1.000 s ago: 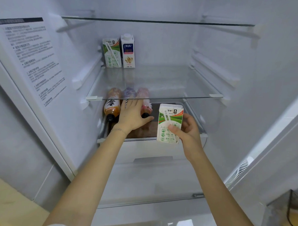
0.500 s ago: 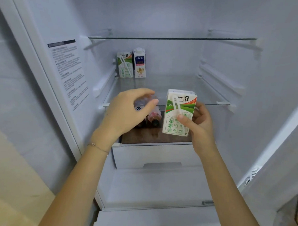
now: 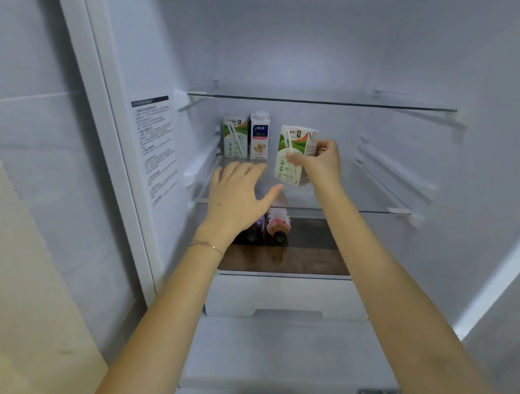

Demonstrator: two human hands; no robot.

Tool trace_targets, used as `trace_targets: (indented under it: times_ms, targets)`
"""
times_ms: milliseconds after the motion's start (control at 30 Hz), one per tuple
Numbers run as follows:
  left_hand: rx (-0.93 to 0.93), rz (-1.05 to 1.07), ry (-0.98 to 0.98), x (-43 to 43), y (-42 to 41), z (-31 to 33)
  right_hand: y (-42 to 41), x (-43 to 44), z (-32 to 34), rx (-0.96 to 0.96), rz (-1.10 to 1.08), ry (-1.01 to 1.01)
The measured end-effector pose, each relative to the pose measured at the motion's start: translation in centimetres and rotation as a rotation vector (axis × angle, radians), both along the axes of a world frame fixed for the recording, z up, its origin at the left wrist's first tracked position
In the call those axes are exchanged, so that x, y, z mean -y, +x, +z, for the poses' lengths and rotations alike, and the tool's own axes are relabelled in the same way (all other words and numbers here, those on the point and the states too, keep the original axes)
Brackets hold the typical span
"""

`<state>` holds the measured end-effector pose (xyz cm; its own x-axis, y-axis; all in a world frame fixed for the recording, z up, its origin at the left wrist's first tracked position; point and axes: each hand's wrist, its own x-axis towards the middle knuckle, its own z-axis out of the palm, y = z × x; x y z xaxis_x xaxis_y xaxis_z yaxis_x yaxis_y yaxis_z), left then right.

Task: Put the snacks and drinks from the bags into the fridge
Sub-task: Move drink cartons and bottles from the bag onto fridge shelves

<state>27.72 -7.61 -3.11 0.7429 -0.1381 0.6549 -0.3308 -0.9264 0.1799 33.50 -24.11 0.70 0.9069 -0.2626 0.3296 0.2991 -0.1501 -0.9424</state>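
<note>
Since half a second ago, the right hand [image 3: 322, 166] has carried the carton [image 3: 295, 155] up from in front of the drawer [image 3: 284, 296] to over the shelf [image 3: 356, 205]. The left hand [image 3: 238, 199] has risen with it and spread flat.

Head view: the carton is a small rectangular paperboard box, white with green and orange print, and a wrapped straw runs slantwise down its front. It tilts slightly, top leaning right. The right hand grips it from the right side, thumb across the front face and fingers curled behind, with the arm reaching straight in. The carton is over the middle of the clear glass shelf, but whether its base touches the glass is lost in the blur.

The left hand is palm down over the shelf's front left part. Its fingers are straight and fanned, its thumb is stretched toward the carton, and it holds nothing. A thin chain bracelet [image 3: 206, 244] circles that wrist.

At the back left of the shelf a matching rear carton [image 3: 234, 139] stands upright. Just beside it on the right is a taller capped carton [image 3: 259, 137], white with a round lid.

Beneath the glass, a pink bottle [image 3: 278, 224] and a purple bottle [image 3: 256, 226] lie on their sides in the open white plastic drawer, dark caps toward the camera. The left hand partly covers the purple one. A printed label [image 3: 155, 144] is stuck to the smooth white left wall.
</note>
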Motion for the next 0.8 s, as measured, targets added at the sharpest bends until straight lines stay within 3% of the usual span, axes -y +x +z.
trace_targets:
  times_ms: [367, 500, 800]
  targets:
    - [-0.177, 0.065, -0.006, -0.1, 6.5, 1.5, 7.3, -0.2, -0.6, -0.068, -0.155, -0.094]
    - [-0.167, 0.049, -0.006, 0.4, 7.1, 0.5, 9.0, 0.1, -0.4, -0.138, -0.053, -0.044]
    - [-0.109, 0.056, -0.023, 0.8, 7.4, -0.1, 10.9, 1.1, -0.8, -0.184, -0.054, -0.366]
